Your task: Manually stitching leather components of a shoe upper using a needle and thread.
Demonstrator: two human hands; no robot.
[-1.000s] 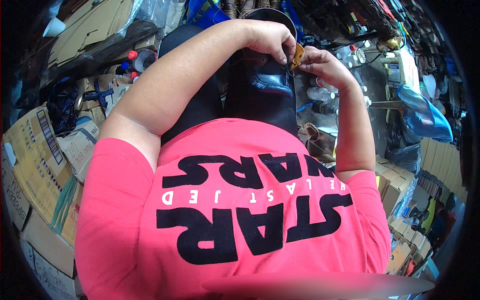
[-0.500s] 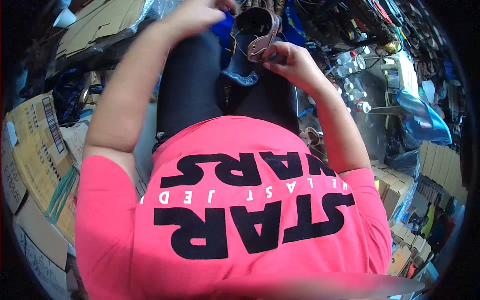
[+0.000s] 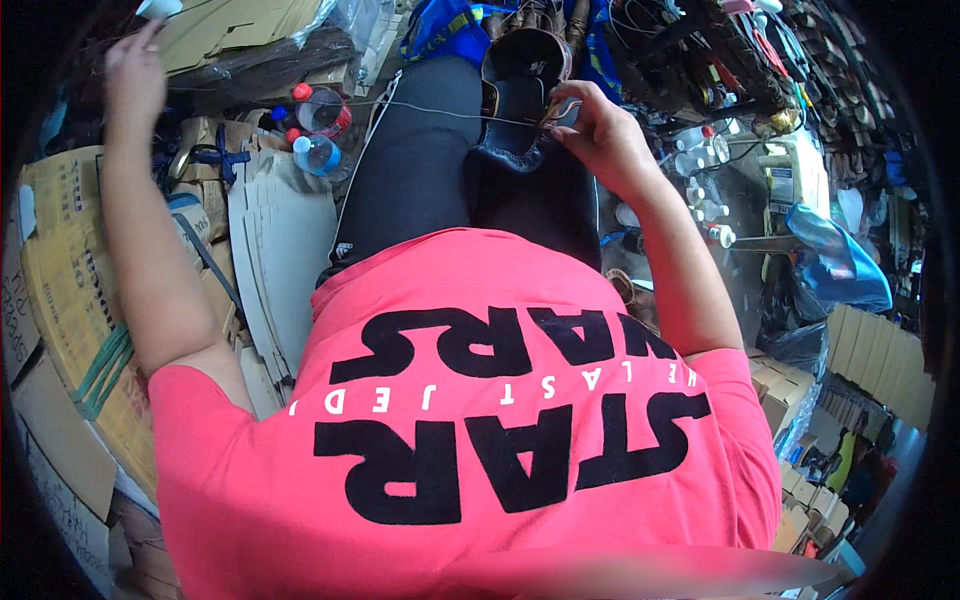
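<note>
A brown leather shoe [image 3: 528, 50] with a dark inside sits between my knees at the top middle. My right hand [image 3: 606, 138] pinches the right edge of its leather, thumb and fingers closed. From the shoe a thin pale thread [image 3: 430, 108] runs left across my thigh, stretched nearly straight. My left hand [image 3: 135, 78] is raised far out at the upper left, blurred, its fingers closed at the end of that thread line. A dark padded cloth [image 3: 505, 160] lies on my lap under the shoe.
Plastic bottles [image 3: 318, 153] stand on the floor left of my thigh. Flattened cardboard [image 3: 75, 270] and grey sheets [image 3: 285, 235] are stacked at left. More bottles [image 3: 708, 190], a blue bag [image 3: 840, 260] and tangled cords [image 3: 775, 50] lie to the right.
My left hand has swung from near the shoe far out to the left, and the thread now stretches across my left thigh. My right hand stays on the shoe, which has turned slightly.
</note>
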